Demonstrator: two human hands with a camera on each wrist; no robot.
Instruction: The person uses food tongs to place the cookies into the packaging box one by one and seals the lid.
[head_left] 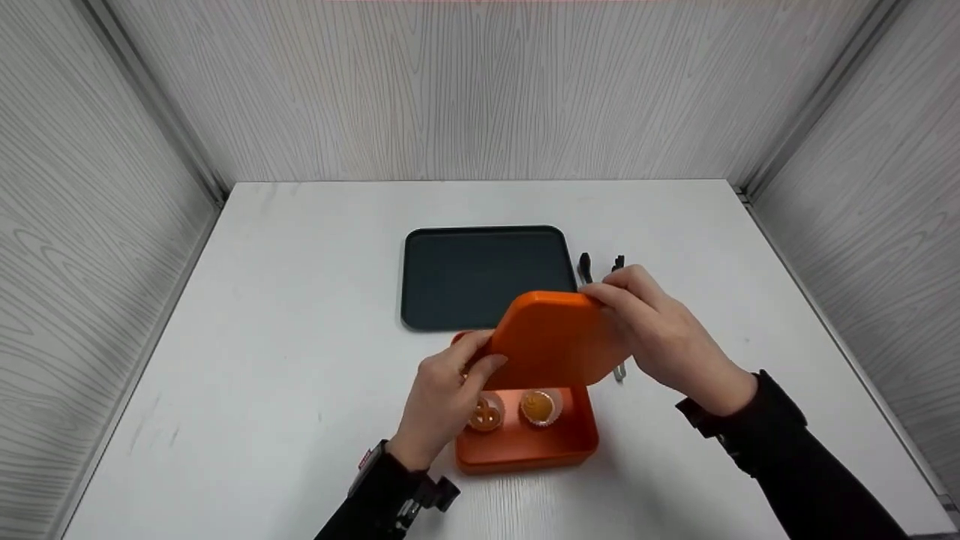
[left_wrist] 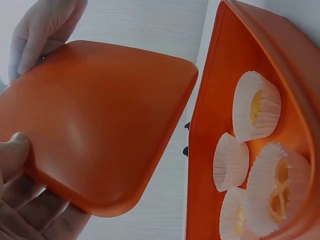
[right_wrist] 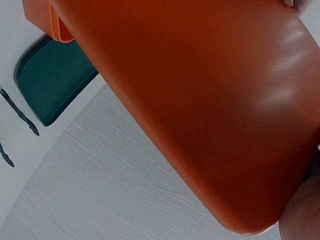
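An orange lid (head_left: 559, 341) is held tilted above an orange box (head_left: 529, 454) on the table. My left hand (head_left: 442, 397) pinches the lid's left edge between thumb and fingers. On the opposite edge, my right hand (head_left: 660, 337) grips it near the upper corner. Inside the box stand several white paper cups; one holds a yellow swirled piece (head_left: 538, 406), and another a brown-orange pretzel-like piece (head_left: 486, 414). The left wrist view shows a paper cup (left_wrist: 257, 107) and the lid (left_wrist: 100, 125) apart from the box. Part of the box's inside is hidden by the lid.
Behind the box lies a dark green tray (head_left: 487, 274) on the white table (head_left: 300, 300). Right of the tray are two dark-ended utensils, one a spoon-like piece (head_left: 585, 266), partly covered by the right hand and lid. Wood-grain panels (head_left: 465, 90) enclose the back and sides.
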